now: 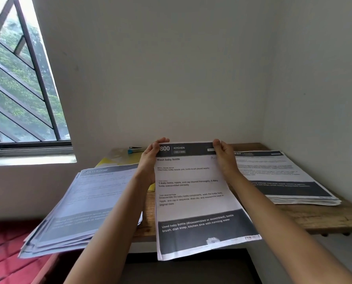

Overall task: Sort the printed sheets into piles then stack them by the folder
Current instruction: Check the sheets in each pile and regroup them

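Note:
A printed sheet [193, 193] headed "800 KITCHEN, Wash baby bottle" hangs in front of me over the table's middle. My left hand [150, 160] pinches its top left corner and my right hand [225, 158] pinches its top right corner. A thick, fanned pile of sheets [78, 206] lies on the left, overhanging the wooden table [314, 220]. Another, neater pile of sheets [281, 177] lies on the right side. A yellow folder [109, 160] shows at the back left, partly under the left pile.
A blue stapler [137, 149] lies at the back by the wall, on the folder. White walls close the table at the back and right. A barred window [21, 89] is on the left, and a red cushioned seat [4, 255] sits below the table's left edge.

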